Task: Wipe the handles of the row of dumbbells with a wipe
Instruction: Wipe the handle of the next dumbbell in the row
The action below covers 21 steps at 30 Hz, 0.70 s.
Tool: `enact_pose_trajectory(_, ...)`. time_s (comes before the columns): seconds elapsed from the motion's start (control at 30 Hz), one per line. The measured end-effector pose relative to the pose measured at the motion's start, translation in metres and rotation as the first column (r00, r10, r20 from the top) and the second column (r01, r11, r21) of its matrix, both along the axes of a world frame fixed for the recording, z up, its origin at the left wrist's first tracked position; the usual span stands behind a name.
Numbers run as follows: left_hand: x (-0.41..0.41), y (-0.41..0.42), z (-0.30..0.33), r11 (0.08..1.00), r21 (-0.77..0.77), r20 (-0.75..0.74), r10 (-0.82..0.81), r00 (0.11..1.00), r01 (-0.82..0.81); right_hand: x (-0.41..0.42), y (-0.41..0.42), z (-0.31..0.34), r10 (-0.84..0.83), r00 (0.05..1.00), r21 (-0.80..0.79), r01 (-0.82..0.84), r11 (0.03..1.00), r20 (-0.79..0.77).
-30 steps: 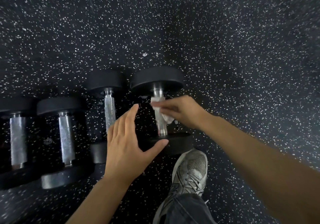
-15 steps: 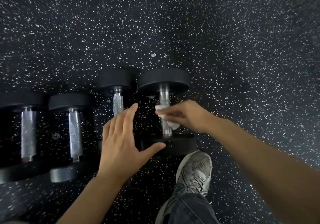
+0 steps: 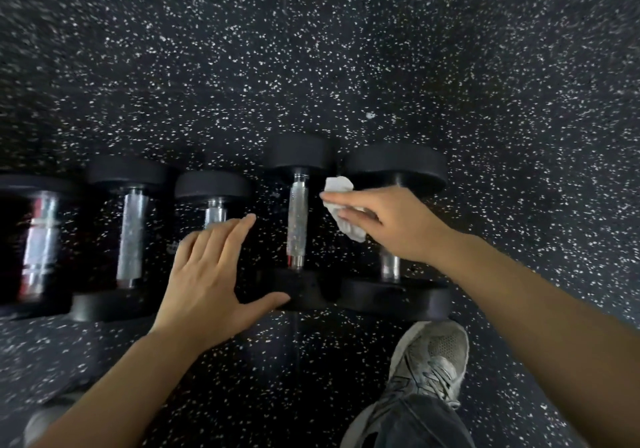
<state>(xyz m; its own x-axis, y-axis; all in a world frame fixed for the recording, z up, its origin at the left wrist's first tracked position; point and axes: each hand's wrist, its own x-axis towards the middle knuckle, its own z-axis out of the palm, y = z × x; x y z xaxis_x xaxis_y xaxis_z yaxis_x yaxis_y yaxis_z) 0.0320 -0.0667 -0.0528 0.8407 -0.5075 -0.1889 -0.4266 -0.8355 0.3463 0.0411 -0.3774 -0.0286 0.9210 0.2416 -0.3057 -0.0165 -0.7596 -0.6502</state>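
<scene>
Right hand (image 3: 391,222) pinching wipe (image 3: 341,210), held over gap between rightmost dumbbell (image 3: 394,170) and next handle (image 3: 297,219). Left hand (image 3: 207,274) spread flat, released, above third dumbbell (image 3: 213,188). Shoe (image 3: 429,357) near row, on speckled floor (image 3: 346,49).

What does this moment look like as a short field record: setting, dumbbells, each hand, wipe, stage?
setting: black speckled floor, grey shoe near the row
dumbbells: five in view, side by side
right hand: holds the white wipe, over the gap between the rightmost dumbbell and the next dumbbell
left hand: open, fingers spread, holding nothing, in front of the third dumbbell
stage: wipe not on any handle
</scene>
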Motion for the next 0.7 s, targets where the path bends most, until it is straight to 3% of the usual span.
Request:
enact_pose_trajectory(0.27, 0.002, 0.003, -0.003, 0.993, -0.071, -0.055, 0.092, 0.994, -0.095, 0.029, 0.055, -0.038, 0.044, 0.999, -0.095, -0.042, 0.995, 0.020)
enact_pose_trajectory(0.4, 0.003, 0.004, -0.004, 0.990, -0.089, -0.052, 0.102, 0.993, -0.106, 0.023, 0.057, -0.049, -0.031, 0.999, -0.029, 0.031, 0.999, -0.016)
enact_pose_trajectory(0.5, 0.003, 0.004, -0.005, 0.990, -0.091, -0.059, 0.104, 0.993, -0.109, 0.018, 0.054, -0.041, 0.090, 0.993, 0.009, -0.090, 0.996, -0.076)
enact_pose_trajectory(0.63, 0.003, 0.003, -0.006, 0.990, -0.089, -0.055, 0.104, 0.993, -0.108, 0.011, 0.059, -0.032, 0.380, 0.903, -0.047, -0.397, 0.917, -0.200)
enact_pose_trajectory(0.7, 0.004, 0.003, -0.007, 0.990, -0.085, -0.048, 0.106, 0.993, -0.110, 0.014, 0.057, -0.032, 0.416, 0.891, -0.056, -0.432, 0.900, -0.182)
